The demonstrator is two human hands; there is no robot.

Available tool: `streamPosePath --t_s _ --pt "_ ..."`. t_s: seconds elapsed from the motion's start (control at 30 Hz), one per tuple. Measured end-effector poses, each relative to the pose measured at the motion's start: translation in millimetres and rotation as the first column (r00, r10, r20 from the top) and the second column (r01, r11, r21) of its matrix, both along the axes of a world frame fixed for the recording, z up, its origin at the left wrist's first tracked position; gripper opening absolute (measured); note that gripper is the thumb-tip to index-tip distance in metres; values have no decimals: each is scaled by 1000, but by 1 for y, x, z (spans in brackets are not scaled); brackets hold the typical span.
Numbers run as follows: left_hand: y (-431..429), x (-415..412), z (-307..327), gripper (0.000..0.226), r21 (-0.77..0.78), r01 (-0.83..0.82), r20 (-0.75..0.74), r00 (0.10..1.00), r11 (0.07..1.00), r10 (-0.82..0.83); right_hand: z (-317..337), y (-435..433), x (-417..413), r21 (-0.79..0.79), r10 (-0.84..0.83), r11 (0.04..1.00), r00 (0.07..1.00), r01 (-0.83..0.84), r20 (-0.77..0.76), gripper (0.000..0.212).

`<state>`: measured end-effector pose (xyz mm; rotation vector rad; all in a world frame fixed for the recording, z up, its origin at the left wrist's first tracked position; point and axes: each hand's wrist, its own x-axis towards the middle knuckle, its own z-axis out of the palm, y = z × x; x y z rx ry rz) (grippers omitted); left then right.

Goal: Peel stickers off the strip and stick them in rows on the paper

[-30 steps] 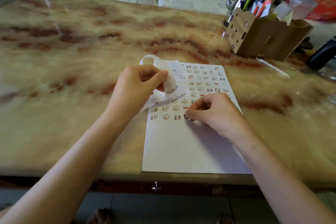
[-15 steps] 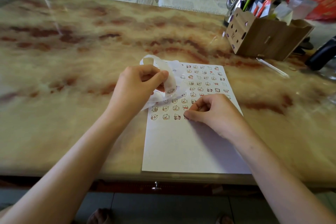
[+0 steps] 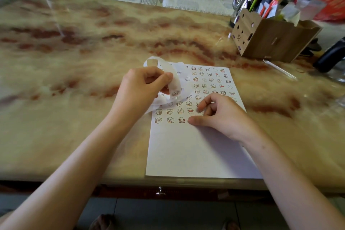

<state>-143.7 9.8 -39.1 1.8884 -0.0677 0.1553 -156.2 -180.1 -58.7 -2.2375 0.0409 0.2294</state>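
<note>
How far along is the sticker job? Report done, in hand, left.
Done: rows of stickers fill the upper part of the paper. In hand: the left hand pinches the strip; the right hand presses its thumb beside the third sticker of the nearest row. Left: the rest of that row and the bare lower part.

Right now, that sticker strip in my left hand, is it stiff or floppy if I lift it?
Probably floppy: the sticker strip curls in a loop over the left hand and drapes onto the paper. Likely very light, since it looks thin and translucent.
</note>
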Motion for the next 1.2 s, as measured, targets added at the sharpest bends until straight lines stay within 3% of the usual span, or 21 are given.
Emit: streamPosePath --t_s 0.23,0.37,0.83,0.97,1.07,1.2 --pt "1 0 1 19 7 1 -3 1000 1000 -1 2 -7 4 46 46 998 997 -44 -56 26" --pt "0 -1 1 19 -2 -2 -4 1000 1000 2 2 -2 2 22 13 1000 999 -12 -48 36" --pt "-1 -2 2 19 -46 12 38 999 999 -10 1 -3 3 19 -15 1000 1000 15 -13 16" --pt "0 -1 4 18 -79 -9 67 998 997 14 7 7 -1 271 -119 961 974 64 193 8" --pt "-2 -2 5 18 -93 13 70 998 996 -6 16 16 -4 294 -121 956 908 -2 401 5" --pt "-7 -5 3 17 -102 47 78 996 994 -39 18 24 -8 331 -96 941 884 -70 458 12"
